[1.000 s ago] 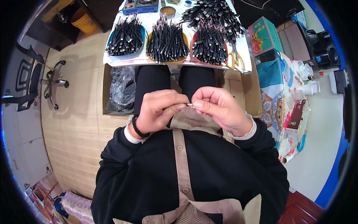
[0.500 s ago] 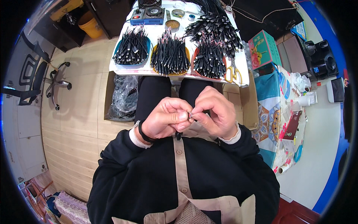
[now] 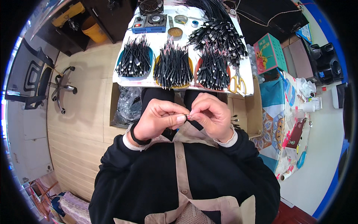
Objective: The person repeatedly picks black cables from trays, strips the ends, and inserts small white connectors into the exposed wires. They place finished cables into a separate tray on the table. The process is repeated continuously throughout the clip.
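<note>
Over my lap, my left hand (image 3: 158, 117) is closed, its thumb and forefinger pinching a short black cable (image 3: 187, 116). Thin reddish and pale wire ends stick out of it, and the rest of the cable is hidden by the fingers. My right hand (image 3: 212, 115) meets it from the other side, thumb and forefinger closed on those wire ends. Ahead on the white table (image 3: 125, 79) are three bunches of short black cables: the left bunch (image 3: 134, 58), the middle bunch (image 3: 173, 67) and the right bunch (image 3: 213, 69), each in a coloured tray.
A bigger pile of black cables (image 3: 220, 35) lies behind the right tray. Yellow-handled scissors (image 3: 237, 84) rest at the table's right corner. A blue soldering-type station (image 3: 150, 24), a round tin (image 3: 175, 32) and a small spool (image 3: 194, 23) stand farther back. An office chair (image 3: 39, 76) is at the left.
The table and room sit slightly lower and farther right in the picture. My hands stay together at the wires; the black cable end below my left hand no longer shows.
</note>
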